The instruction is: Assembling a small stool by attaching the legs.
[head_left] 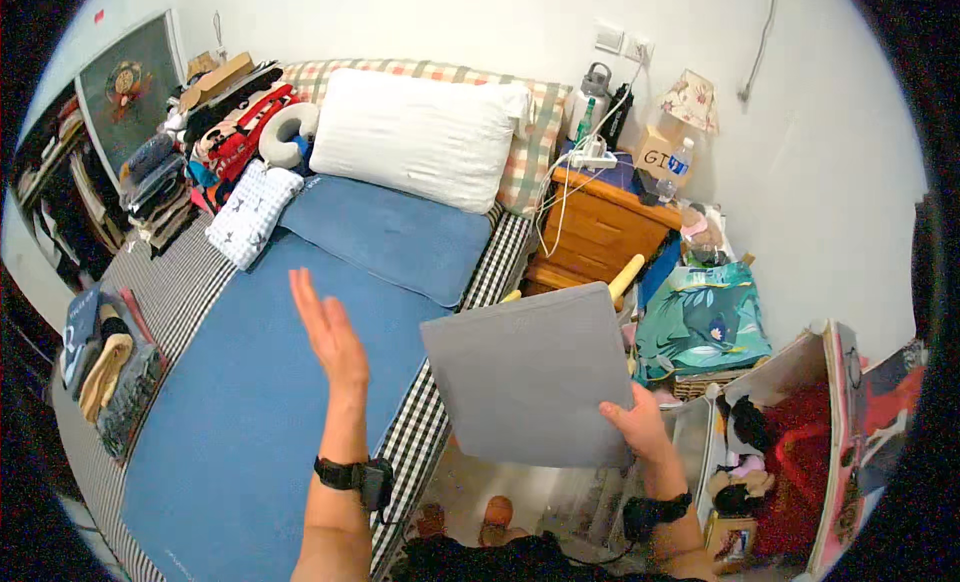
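Note:
My right hand (640, 422) grips the right edge of a flat, grey, roughly square panel (530, 372), thumb on its upper face. The panel looks stiff and smooth, with slightly rounded corners; I cannot make out whether it is a lid or a folded box. It is held in the air beside the bed, over the floor. My left hand (333, 337) is raised above the blue bed mat (240, 382), fingers stretched out, with nothing in it. Both wrists wear black bands with small devices.
A white pillow (415, 137) and a blue pillow mat (390, 232) lie at the bed's head. Folded clothes (110, 372) rest on its left. A wooden nightstand (580, 237) carries bottles, cables and a lamp. A green patterned bag (705, 317) and an open box (800, 462) stand right.

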`<state>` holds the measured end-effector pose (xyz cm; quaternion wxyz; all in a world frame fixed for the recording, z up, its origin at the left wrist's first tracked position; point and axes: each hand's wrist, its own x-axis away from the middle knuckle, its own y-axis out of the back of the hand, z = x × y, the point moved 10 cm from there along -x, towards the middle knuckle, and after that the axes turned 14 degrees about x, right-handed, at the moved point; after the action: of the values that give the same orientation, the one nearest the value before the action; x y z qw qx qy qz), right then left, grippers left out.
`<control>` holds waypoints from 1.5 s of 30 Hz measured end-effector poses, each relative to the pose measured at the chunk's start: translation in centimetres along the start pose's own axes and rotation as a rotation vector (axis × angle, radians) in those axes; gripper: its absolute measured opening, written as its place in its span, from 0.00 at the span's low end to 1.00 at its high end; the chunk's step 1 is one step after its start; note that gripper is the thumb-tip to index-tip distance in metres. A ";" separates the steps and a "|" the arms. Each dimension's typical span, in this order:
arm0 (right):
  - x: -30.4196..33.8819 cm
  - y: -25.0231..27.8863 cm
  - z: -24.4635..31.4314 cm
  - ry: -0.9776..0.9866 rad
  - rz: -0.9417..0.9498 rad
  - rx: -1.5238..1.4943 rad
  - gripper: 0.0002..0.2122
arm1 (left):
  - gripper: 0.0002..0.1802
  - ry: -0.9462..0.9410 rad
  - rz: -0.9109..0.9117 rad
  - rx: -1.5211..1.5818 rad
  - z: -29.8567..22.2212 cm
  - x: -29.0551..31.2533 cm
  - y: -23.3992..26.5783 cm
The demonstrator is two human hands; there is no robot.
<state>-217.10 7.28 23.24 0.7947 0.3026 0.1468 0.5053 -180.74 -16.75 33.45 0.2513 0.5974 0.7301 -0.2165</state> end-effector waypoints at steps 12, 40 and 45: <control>6.0 2.7 12.9 0.125 -0.307 -0.191 0.16 | 0.22 0.018 0.762 0.400 -4.9 9.3 -6.3; 23.2 -43.0 34.4 2.157 0.225 0.210 0.17 | 0.42 0.602 -0.569 0.350 2.7 23.0 47.4; 26.3 -49.9 29.5 2.233 0.468 0.260 0.18 | 0.41 0.763 -0.853 0.262 5.3 34.1 50.9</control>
<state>-153.82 5.60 16.51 0.0706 -0.2147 0.7611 0.6080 -135.67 15.81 7.20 -0.2145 0.3128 0.9120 -0.1564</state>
